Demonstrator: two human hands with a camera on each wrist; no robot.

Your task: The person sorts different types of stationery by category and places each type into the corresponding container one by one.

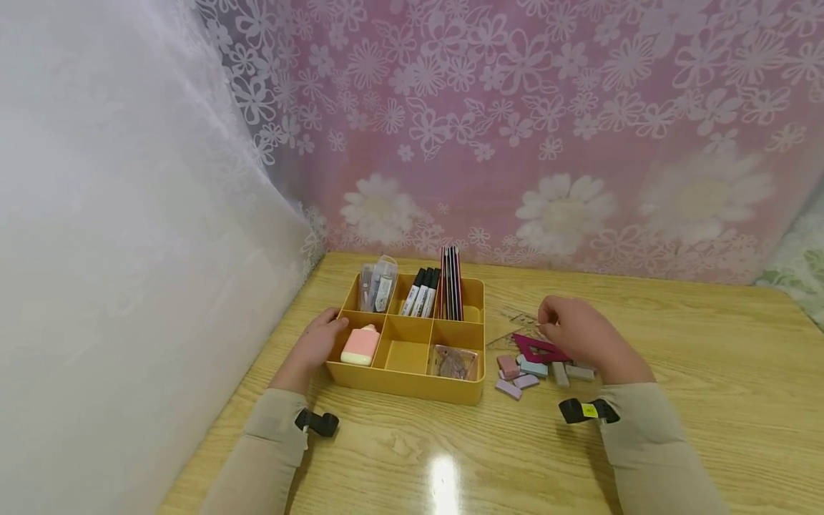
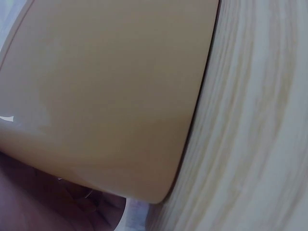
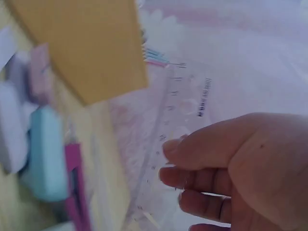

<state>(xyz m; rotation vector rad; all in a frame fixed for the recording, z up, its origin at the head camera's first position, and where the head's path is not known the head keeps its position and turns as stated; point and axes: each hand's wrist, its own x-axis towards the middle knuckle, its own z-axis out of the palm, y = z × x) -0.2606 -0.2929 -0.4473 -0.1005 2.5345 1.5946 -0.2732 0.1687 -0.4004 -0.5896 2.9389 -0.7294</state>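
Observation:
A yellow compartment organizer (image 1: 405, 386) stands on the table, and my left hand (image 1: 315, 342) grips its left side. In the left wrist view the organizer's outer wall (image 2: 110, 96) hides part of the left hand (image 2: 57, 207). My right hand (image 1: 576, 329) is above the loose stationery to the right of the organizer. In the right wrist view, thumb and fingers of the right hand (image 3: 226, 168) pinch a clear ruler (image 3: 168, 110) with printed marks. A magenta set square (image 1: 537, 349) and several erasers (image 1: 534, 368) lie beneath and beside that hand.
The organizer holds a pink-and-cream bottle (image 1: 361, 345), black-capped markers (image 1: 421, 293), upright thin dark sticks (image 1: 450, 286), clear cases (image 1: 380, 285) and a small clear packet (image 1: 454, 363). A white sheet (image 1: 161, 250) hangs along the left; a floral curtain (image 1: 483, 164) hangs behind the table.

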